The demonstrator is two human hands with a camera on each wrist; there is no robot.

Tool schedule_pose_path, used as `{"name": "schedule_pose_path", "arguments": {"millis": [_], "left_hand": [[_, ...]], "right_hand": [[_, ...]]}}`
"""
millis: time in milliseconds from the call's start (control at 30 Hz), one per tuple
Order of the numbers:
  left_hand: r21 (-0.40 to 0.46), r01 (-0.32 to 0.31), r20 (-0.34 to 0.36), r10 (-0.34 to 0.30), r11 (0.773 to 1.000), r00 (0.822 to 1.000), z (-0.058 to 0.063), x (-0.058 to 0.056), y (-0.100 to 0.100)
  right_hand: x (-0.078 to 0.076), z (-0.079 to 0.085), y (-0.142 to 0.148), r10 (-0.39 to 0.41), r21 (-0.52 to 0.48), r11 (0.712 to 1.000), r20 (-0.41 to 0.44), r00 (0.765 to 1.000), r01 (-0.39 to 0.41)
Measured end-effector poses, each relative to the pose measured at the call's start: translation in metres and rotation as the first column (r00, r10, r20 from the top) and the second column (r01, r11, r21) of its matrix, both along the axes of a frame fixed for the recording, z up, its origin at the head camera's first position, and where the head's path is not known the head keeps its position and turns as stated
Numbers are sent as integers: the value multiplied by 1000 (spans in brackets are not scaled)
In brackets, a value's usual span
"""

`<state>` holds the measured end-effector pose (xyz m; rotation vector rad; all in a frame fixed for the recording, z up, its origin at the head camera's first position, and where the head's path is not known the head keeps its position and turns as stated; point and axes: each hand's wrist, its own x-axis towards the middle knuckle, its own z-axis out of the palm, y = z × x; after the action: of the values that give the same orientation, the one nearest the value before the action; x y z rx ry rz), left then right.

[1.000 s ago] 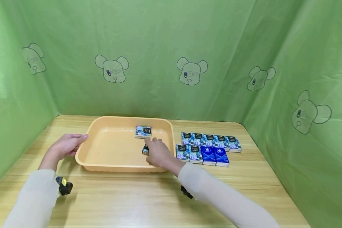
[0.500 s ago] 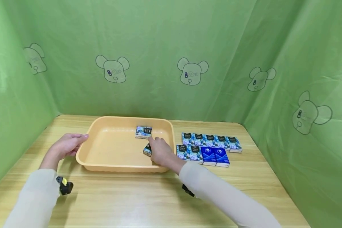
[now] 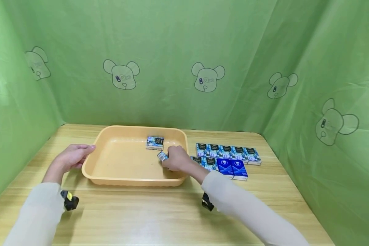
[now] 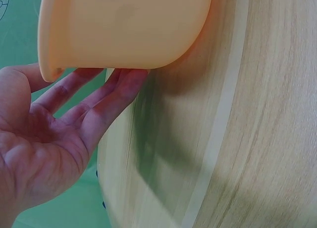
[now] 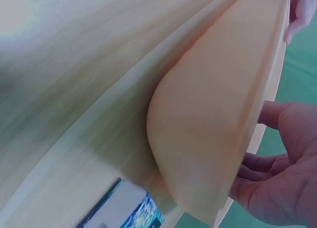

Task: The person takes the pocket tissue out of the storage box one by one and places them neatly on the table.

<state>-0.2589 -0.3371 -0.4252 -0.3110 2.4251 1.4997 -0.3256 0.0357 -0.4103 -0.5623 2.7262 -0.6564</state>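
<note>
My left hand (image 3: 72, 158) grips the left rim of a shallow orange plastic tray (image 3: 120, 160). In the left wrist view its fingers (image 4: 106, 102) lie against the tray's outer wall (image 4: 129, 30), with the thumb over the rim. Inside the tray at the right, my right hand (image 3: 179, 159) holds a small floral tissue pack (image 3: 162, 156), tilted, with only one end showing. Another floral tissue pack (image 3: 155, 142) lies flat behind it. In the right wrist view the tray wall (image 5: 198, 104) hides the held pack and some fingertips of the right hand (image 5: 282, 173).
Right of the tray, several floral tissue packs (image 3: 227, 151) form a back row on the wooden table (image 3: 135, 218). The front row ends in two plain blue packs (image 3: 232, 167); my right forearm partly covers this row. Green curtains (image 3: 166, 68) enclose the table's back and sides.
My right hand has moved right inside the tray, and the tissue pack it holds has turned and tilted. The left hand, the tray and the other packs stay in place.
</note>
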Motion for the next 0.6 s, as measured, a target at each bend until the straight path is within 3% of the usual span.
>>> {"name": "schedule_pose_path", "arguments": {"millis": [133, 267, 600], "left_hand": [[-4, -3, 4, 3, 1000, 1000, 0, -1, -1], [-13, -11, 12, 11, 1000, 1000, 0, -1, -1], [-11, -9, 10, 10, 1000, 1000, 0, -1, 0]], "right_hand": [[-1, 2, 4, -16, -17, 1000, 28, 999, 17], [0, 4, 7, -10, -19, 1000, -1, 1000, 10], [-1, 8, 9, -11, 40, 999, -13, 1000, 11]]}}
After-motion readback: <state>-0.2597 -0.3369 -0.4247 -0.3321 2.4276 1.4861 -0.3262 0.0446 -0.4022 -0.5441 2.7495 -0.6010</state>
